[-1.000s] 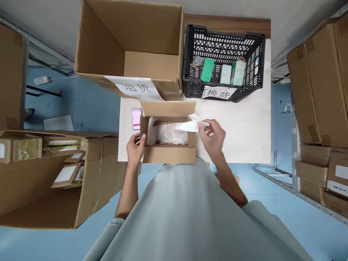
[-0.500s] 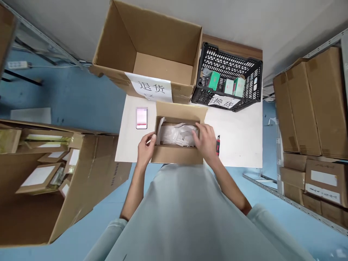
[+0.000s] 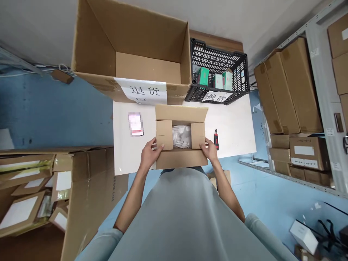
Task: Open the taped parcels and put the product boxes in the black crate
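Observation:
A small cardboard box point(image 3: 181, 159) stands on the white table point(image 3: 231, 127). Both short side flaps are folded inward, while its long front and back flaps lie spread out. White wrapping point(image 3: 181, 136) shows through the gap between the side flaps; what it covers is hidden. My left hand point(image 3: 150, 154) grips the box's left end, thumb on the flap and fingers along the side. At the right end, my right hand point(image 3: 210, 149) holds the other flap the same way. A red and black utility knife point(image 3: 216, 140) lies just right of my right hand.
Behind stands a large open carton point(image 3: 174, 92) beside a black plastic crate point(image 3: 220, 61) holding several small green and white boxes. A phone point(image 3: 135, 124) lies left. A deep carton of parcels point(image 3: 92, 174) is at lower left; shelves with boxes point(image 3: 299, 87) stand right.
Both side flaps of the small box have been folded in over the white wrapping. My right hand has moved from inside the box to its right end. The view has shifted right.

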A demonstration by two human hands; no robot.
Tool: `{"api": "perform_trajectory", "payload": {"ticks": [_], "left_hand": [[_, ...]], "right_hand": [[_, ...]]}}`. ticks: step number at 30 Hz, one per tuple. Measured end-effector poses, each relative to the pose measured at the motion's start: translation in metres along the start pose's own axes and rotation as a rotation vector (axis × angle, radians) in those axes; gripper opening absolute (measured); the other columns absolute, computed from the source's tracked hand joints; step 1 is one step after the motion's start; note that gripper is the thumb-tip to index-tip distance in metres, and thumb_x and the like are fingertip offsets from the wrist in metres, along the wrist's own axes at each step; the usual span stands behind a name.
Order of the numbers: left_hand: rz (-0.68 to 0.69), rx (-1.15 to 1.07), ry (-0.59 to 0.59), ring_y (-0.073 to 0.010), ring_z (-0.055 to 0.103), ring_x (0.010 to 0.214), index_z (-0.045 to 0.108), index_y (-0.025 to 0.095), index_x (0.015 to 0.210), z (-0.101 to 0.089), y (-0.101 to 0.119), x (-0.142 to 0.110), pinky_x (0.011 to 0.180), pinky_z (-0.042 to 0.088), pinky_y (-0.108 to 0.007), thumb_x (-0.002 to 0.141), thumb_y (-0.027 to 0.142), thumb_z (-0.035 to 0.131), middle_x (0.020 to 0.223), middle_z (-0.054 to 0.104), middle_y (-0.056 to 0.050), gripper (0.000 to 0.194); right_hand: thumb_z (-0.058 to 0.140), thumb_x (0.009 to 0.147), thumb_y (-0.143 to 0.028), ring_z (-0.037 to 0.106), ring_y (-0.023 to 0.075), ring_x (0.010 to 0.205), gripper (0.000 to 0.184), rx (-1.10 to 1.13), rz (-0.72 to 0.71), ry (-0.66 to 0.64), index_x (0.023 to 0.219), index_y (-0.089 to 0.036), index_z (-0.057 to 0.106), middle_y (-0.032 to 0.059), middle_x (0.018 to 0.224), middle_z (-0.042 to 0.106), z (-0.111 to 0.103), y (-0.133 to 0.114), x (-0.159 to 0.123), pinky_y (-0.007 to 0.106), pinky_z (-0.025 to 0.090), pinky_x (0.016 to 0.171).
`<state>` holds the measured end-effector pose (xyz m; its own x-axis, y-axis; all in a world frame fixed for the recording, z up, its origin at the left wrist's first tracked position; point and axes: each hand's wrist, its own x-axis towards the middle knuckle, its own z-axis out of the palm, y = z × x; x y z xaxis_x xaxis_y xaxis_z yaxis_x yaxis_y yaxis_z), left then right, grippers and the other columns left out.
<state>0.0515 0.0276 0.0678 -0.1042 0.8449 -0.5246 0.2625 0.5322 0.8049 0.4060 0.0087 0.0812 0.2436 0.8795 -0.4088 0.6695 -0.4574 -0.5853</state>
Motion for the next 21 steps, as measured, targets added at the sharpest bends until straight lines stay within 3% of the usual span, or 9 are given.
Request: {"api": "perform_trajectory", "payload": {"ticks": [6,12,16,21], "left_hand": [[0.098,-0.001,-0.088,-0.0350,0.080,0.130,0.077,0.021,0.149,0.006,0.017,-0.006,0.117,0.066,-0.054,0.086,0.054,0.088,0.158,0.074,-0.017,0.073],[0.217,0.065,-0.220,-0.0354,0.077,0.135,0.078,0.022,0.148,0.036,0.066,-0.031,0.115,0.067,-0.052,0.088,0.059,0.088,0.159,0.073,-0.016,0.072],[0.315,0.150,-0.365,-0.0360,0.076,0.135,0.077,0.023,0.150,0.087,0.105,-0.055,0.109,0.070,-0.051,0.089,0.059,0.089,0.158,0.073,-0.015,0.072],[0.451,0.236,-0.622,-0.0372,0.076,0.135,0.074,0.024,0.155,0.196,0.134,-0.099,0.106,0.071,-0.051,0.090,0.061,0.089,0.162,0.070,-0.017,0.076]], "right_hand": [[0.064,0.099,-0.045,0.085,0.0311,0.112,0.055,0.054,0.018,0.156,0.148,-0.024,0.079,0.0131,0.138,0.085,-0.025,0.006,-0.041,0.048,0.066,0.107],[0.063,0.100,-0.050,0.083,0.0327,0.109,0.057,0.103,0.038,0.374,0.146,-0.022,0.081,0.0146,0.133,0.085,-0.066,0.030,-0.101,0.049,0.065,0.105],[0.062,0.101,-0.049,0.082,0.0334,0.107,0.056,0.146,0.127,0.558,0.146,-0.022,0.082,0.0153,0.131,0.084,-0.092,0.073,-0.157,0.049,0.065,0.102],[0.063,0.102,-0.053,0.081,0.0344,0.109,0.054,0.231,0.315,0.753,0.141,-0.022,0.083,0.0157,0.128,0.085,-0.117,0.154,-0.249,0.049,0.064,0.101]]}}
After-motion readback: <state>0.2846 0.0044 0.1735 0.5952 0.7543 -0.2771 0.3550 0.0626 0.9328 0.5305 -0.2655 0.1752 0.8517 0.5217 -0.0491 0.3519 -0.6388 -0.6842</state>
